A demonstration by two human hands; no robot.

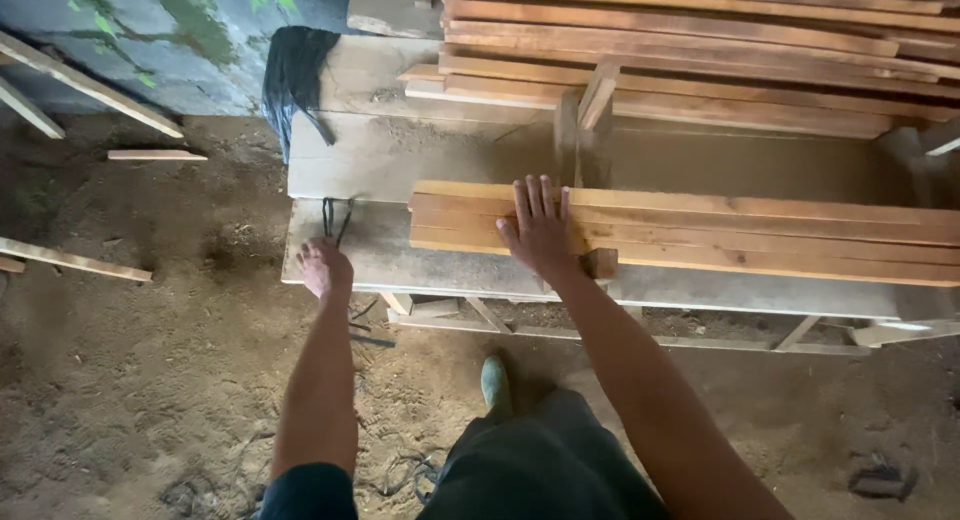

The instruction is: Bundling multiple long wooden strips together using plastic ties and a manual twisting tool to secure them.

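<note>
Your right hand [541,230], fingers pressed together, is lying flat on the planks [700,235]; at nine o'clock your left hand [324,267], fingers curled, is bracing the bench edge [300,270]—be keeping both firm.

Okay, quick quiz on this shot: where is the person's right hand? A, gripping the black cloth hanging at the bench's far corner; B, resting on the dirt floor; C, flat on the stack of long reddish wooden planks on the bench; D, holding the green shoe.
C: the right hand lies palm down, fingers spread, on the stack of long reddish wooden planks, while the left hand is at the grey workbench edge.
</note>
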